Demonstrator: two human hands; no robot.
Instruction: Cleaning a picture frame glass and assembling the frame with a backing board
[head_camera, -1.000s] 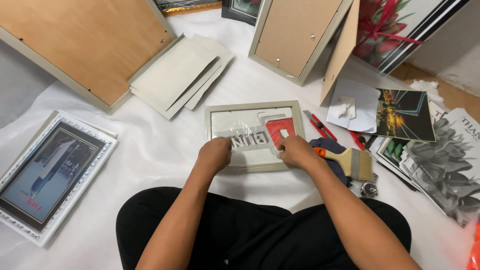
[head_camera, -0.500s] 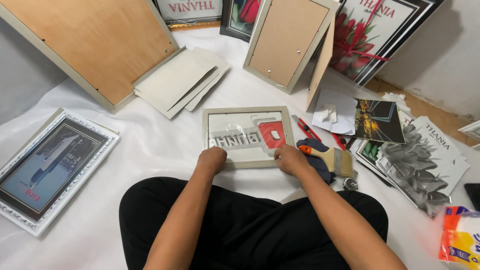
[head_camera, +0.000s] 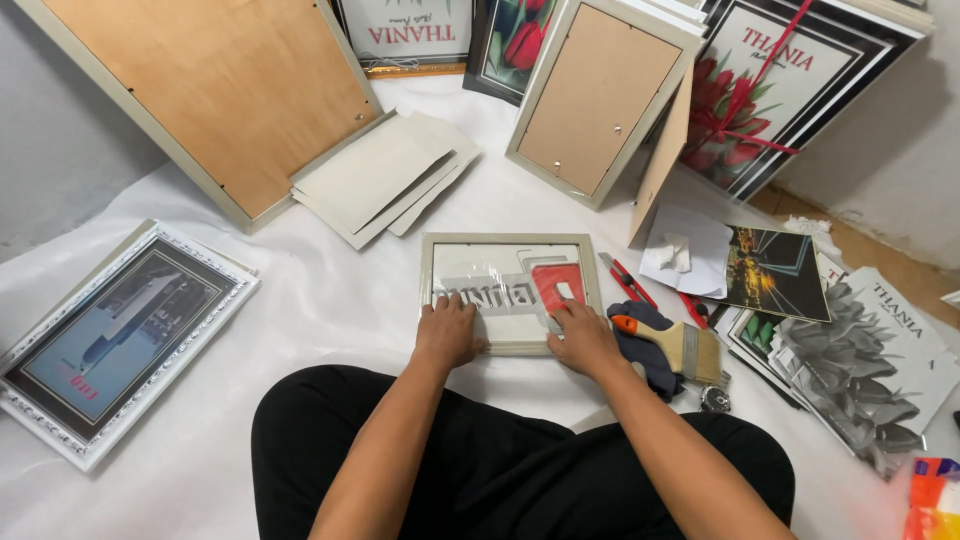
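A small cream picture frame (head_camera: 507, 242) lies flat on the white sheet in front of my crossed legs, holding a printed insert with grey and red areas. My left hand (head_camera: 447, 331) presses flat on the frame's lower left part. My right hand (head_camera: 583, 338) rests on its lower right corner, fingers on the insert. Neither hand grips anything.
Just right of the frame lie a paintbrush (head_camera: 672, 343), a dark cloth (head_camera: 640, 318), a red cutter (head_camera: 627, 281) and loose prints (head_camera: 775, 273). A white ornate framed picture (head_camera: 115, 334) lies at left. Cardboard sheets (head_camera: 380, 177) and several leaning frames (head_camera: 598, 96) stand behind.
The view has tilted up and back a little, showing more of the frames along the wall. Both hands stay on the small frame, which has barely moved.
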